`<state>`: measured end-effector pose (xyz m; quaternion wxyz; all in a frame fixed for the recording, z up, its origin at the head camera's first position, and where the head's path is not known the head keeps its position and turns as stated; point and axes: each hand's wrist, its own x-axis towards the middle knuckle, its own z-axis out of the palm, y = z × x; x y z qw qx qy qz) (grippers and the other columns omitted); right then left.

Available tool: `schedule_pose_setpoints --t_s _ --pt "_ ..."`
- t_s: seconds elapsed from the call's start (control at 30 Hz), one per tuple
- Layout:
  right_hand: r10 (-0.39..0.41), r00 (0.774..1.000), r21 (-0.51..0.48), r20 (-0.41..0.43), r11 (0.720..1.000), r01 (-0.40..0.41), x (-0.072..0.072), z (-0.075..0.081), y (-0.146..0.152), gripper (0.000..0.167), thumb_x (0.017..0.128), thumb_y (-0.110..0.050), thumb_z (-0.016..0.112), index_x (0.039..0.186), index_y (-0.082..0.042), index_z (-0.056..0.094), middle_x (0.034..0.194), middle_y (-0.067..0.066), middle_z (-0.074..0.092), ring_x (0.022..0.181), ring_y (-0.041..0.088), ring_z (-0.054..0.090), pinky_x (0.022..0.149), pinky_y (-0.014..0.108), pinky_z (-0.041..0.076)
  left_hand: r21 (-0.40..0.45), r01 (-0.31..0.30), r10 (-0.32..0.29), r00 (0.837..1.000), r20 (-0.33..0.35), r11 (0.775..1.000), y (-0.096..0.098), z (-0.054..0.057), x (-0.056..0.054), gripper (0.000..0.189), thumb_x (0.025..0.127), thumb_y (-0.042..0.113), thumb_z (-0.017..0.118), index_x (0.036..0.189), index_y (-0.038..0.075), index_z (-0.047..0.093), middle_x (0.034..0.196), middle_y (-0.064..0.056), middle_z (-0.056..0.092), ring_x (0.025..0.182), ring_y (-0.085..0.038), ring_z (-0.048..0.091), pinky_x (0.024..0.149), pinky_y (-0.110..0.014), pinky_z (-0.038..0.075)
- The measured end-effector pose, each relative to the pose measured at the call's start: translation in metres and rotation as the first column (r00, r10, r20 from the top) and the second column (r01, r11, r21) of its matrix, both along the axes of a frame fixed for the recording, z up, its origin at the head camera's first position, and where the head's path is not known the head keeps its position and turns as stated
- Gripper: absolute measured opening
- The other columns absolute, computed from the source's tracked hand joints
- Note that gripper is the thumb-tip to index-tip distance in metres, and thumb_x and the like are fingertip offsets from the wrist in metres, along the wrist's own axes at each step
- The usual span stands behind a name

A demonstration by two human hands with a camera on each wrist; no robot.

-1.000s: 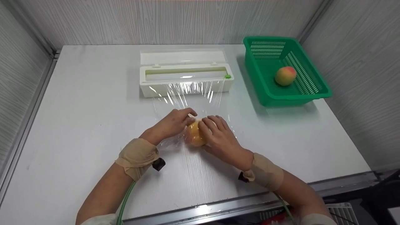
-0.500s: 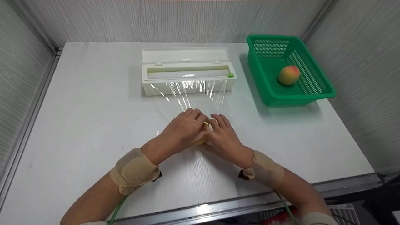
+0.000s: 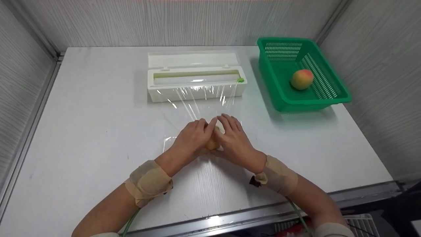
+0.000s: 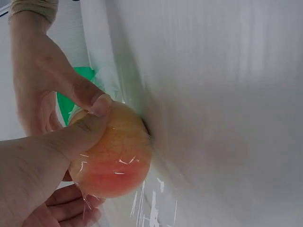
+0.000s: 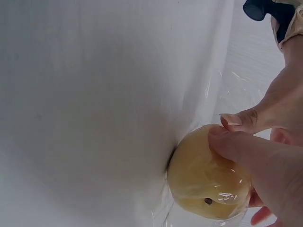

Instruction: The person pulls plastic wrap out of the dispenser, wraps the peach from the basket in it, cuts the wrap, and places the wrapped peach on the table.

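Note:
A yellow peach with a red blush sits on the white table with clear plastic wrap clinging over it. My left hand holds it from the left, thumb pressed on its near side and fingers round the far side. From the right, my right hand grips the same fruit, its thumb meeting the left thumb on top. In the right wrist view, the peach shows its dark stem spot under the shiny film. The wrap runs back to a white dispenser box with its lid raised. Both hands hide most of the fruit from above.
At the back right stands a green plastic basket holding a second peach. A green slide cutter sits at the right end of the dispenser's front edge. A metal strip borders the table's near side.
My left hand has moved from the peach's left side rightward over it, bringing wrap along, and now meets my right hand. The right hand stays on the fruit, with its fingers slightly shifted.

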<state>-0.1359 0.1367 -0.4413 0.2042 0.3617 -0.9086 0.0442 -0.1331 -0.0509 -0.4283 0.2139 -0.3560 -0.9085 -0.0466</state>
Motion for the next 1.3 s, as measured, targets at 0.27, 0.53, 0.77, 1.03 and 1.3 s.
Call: schedule_pose_setpoints --t_s 0.27,0.53,0.77,1.03,1.3 --pt "-0.010 0.999 0.024 0.040 1.000 0.009 -0.003 0.002 0.000 0.081 0.075 -0.048 0.083 0.137 -0.011 0.048 0.135 0.021 0.050 0.132 0.039 0.044 0.109 0.055 0.038 -0.018 -0.013 0.015 0.987 0.159 1.000 0.000 0.010 -0.006 0.086 0.074 0.024 0.088 0.143 -0.001 0.043 0.102 -0.016 0.064 0.093 -0.028 0.065 0.088 -0.040 0.056" --pt "-0.016 0.985 0.011 0.174 1.000 0.015 -0.011 0.002 0.008 0.090 0.081 -0.046 0.079 0.151 -0.008 0.036 0.144 0.023 0.044 0.138 0.039 0.036 0.111 0.060 0.034 0.099 -0.027 -0.028 0.859 0.512 0.995 -0.009 0.019 -0.023 0.086 0.072 0.024 0.088 0.140 -0.005 0.044 0.112 -0.019 0.062 0.100 -0.033 0.064 0.090 -0.044 0.054" --pt "0.021 0.990 -0.054 0.141 0.998 -0.014 -0.006 0.005 0.010 0.091 0.080 -0.037 0.082 0.151 -0.005 0.034 0.150 0.022 0.039 0.142 0.038 0.033 0.115 0.059 0.030 0.095 -0.018 -0.047 0.770 0.637 0.995 -0.015 0.030 -0.042 0.060 0.074 0.020 0.087 0.123 0.000 0.058 0.113 -0.015 0.064 0.103 -0.029 0.062 0.093 -0.041 0.052" --pt "0.108 0.992 -0.053 0.062 0.993 -0.105 -0.003 -0.001 0.003 0.083 0.079 -0.027 0.084 0.145 -0.001 0.042 0.144 0.018 0.047 0.136 0.036 0.042 0.114 0.052 0.034 0.094 0.018 -0.081 0.683 0.726 0.995 -0.017 0.036 -0.060 0.056 0.079 0.016 0.081 0.127 -0.001 0.059 0.121 -0.015 0.065 0.110 -0.030 0.059 0.098 -0.041 0.049" --pt "0.114 0.986 -0.129 0.125 0.987 -0.098 -0.019 -0.003 -0.002 0.072 0.078 -0.021 0.085 0.137 -0.003 0.049 0.134 0.012 0.055 0.127 0.029 0.050 0.112 0.044 0.038 0.123 -0.055 -0.072 0.554 0.830 0.991 -0.028 0.033 -0.070 0.064 0.084 0.024 0.074 0.141 0.006 0.051 0.131 -0.010 0.060 0.111 -0.025 0.056 0.096 -0.040 0.047"
